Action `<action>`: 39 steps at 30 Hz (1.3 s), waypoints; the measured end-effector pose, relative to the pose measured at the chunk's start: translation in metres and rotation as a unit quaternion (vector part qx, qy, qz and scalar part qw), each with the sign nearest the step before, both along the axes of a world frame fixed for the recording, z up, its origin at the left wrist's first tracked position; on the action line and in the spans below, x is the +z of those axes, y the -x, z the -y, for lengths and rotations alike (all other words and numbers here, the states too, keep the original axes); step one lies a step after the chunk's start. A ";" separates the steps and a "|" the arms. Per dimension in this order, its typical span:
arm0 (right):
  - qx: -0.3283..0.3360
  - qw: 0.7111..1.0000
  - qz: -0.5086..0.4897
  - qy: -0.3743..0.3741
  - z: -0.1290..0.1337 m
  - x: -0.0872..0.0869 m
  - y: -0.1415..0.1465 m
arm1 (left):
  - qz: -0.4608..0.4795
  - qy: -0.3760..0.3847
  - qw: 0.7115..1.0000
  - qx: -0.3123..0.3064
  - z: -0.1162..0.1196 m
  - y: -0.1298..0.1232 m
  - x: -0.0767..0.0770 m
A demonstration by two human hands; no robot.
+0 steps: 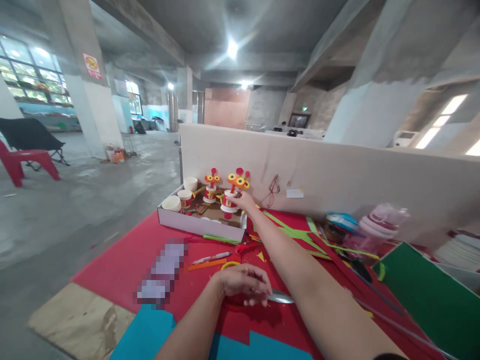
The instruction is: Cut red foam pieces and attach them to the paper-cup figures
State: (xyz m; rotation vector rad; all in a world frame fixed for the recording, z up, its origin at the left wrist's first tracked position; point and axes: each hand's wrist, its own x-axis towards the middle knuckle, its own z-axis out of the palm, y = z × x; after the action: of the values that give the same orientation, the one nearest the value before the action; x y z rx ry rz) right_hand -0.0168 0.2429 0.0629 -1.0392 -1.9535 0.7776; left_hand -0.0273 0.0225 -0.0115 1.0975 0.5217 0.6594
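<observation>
My right hand (244, 201) reaches far forward, its fingers closed on the side of a paper-cup figure (229, 204) with yellow round eyes and red balls on top. The figure is over the right part of a shallow cardboard box (202, 227). Beside it in the box stands a similar cup figure (210, 194). Close to me, my left hand (247, 284) hovers palm down with fingers loosely bent and apart, apparently holding nothing. Below it lies a pair of scissors (282, 298), the blade sticking out to the right and the handles partly hidden by the hand.
Paper cups (171, 203) fill the box's left side. A marker (212, 258), an orange strip (207, 265) and green paper scraps (287, 231) lie on the red table cover (112, 260). Blue sheets (146, 330), a green board (431, 290) and a pink bottle (378, 227) surround them.
</observation>
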 end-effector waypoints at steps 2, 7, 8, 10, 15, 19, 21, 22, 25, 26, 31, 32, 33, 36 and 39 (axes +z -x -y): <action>-0.013 0.999 0.046 -0.004 -0.001 -0.010 0.010 | 0.000 0.006 1.000 -0.012 -0.001 0.001 -0.001; 0.000 0.996 0.082 -0.047 -0.005 -0.019 0.020 | 0.021 0.027 0.999 -0.035 -0.004 0.002 -0.005; 0.008 0.995 0.082 -0.054 -0.007 -0.020 0.021 | 0.026 0.028 0.999 -0.038 -0.004 0.001 -0.005; 0.019 0.995 0.080 -0.062 -0.012 -0.021 0.023 | 0.036 0.028 0.998 -0.042 -0.005 0.001 -0.005; 0.034 0.995 0.068 -0.069 -0.024 -0.027 0.028 | 0.046 0.034 0.998 -0.040 -0.007 -0.001 -0.006; 0.045 0.995 0.061 -0.062 -0.030 -0.035 0.033 | 0.047 0.050 0.997 -0.027 -0.007 -0.003 -0.007; 0.052 0.996 0.046 -0.050 -0.031 -0.039 0.035 | 0.048 0.050 0.997 -0.025 -0.007 -0.005 -0.007; 0.054 0.997 0.037 -0.043 -0.032 -0.040 0.035 | 0.048 0.049 0.997 -0.025 -0.008 -0.006 -0.008; 0.066 0.997 0.007 -0.033 -0.034 -0.043 0.036 | 0.049 0.051 0.997 -0.031 -0.010 -0.007 -0.011; 0.073 0.997 -0.003 -0.037 -0.034 -0.044 0.036 | 0.049 0.050 0.997 -0.032 -0.011 -0.008 -0.012; 0.088 0.995 -0.032 -0.035 -0.035 -0.043 0.032 | 0.052 0.053 0.997 -0.029 -0.013 -0.008 -0.016; 0.085 0.996 -0.030 -0.027 -0.034 -0.042 0.032 | 0.053 0.055 0.997 -0.027 -0.013 -0.008 -0.017; 0.085 0.996 -0.026 -0.018 -0.034 -0.041 0.032 | 0.054 0.057 0.997 -0.025 -0.013 -0.008 -0.017; 0.082 0.996 -0.024 0.014 -0.030 -0.039 0.033 | 0.054 0.058 0.997 -0.020 -0.012 -0.008 -0.017; 0.076 0.994 -0.062 0.048 -0.027 -0.039 0.038 | 0.052 0.054 0.997 -0.023 -0.012 -0.008 -0.016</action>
State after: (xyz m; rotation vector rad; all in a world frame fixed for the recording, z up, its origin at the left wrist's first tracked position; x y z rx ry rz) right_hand -0.0546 0.2698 0.0243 -0.8829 -1.9201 1.0046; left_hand -0.0192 0.0342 -0.0274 0.9661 0.4363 0.6386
